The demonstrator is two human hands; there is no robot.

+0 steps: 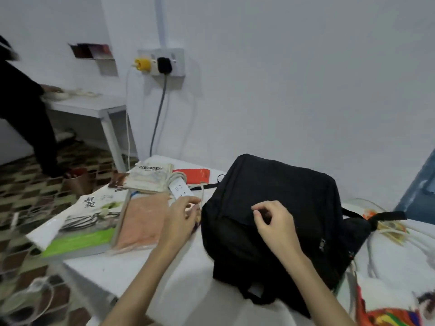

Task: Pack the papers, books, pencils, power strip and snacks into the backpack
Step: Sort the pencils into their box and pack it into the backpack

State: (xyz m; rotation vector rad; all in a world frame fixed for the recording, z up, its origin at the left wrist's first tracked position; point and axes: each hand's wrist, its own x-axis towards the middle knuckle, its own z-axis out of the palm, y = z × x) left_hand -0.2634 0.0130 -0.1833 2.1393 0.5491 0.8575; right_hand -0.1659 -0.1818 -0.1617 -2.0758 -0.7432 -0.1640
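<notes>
A green-edged book [82,222] with blurred Chinese print lay left on the surface [141,274], beside a pink packet [141,222]. The left hand [181,217] reached the white power strip [181,191], fingers loosely curled; grip unclear. Right, the right hand [273,222] pinched the fabric of the closed black backpack [282,184]

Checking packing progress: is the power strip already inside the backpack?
No, the power strip lies on the books beside the backpack.
</notes>
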